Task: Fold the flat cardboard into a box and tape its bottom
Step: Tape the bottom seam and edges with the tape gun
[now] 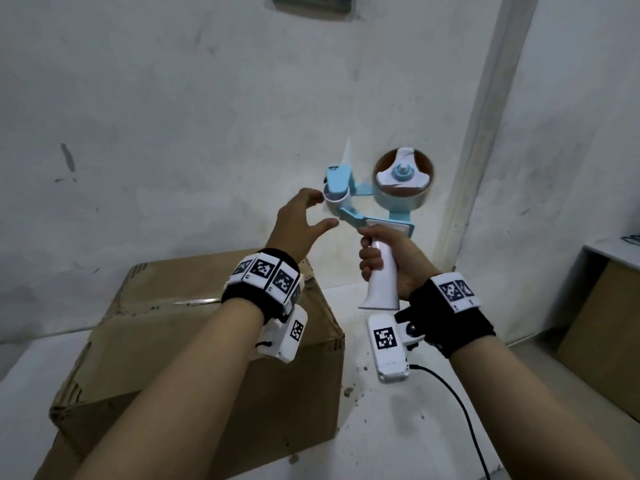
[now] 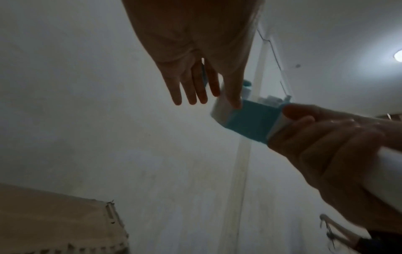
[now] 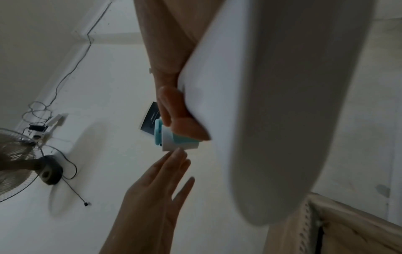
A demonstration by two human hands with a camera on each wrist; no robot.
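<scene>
Right hand is clenching the light, rigid tape dispenser by its handle, centre frame; left hand, fingers released, is reaching its roller.

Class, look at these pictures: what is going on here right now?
A person is getting ready to tape a box. The right hand grips the white handle of a blue tape dispenser, held up in the air. The left hand, fingers open, reaches to its front roller. The cardboard box stands folded on the table below.
</scene>
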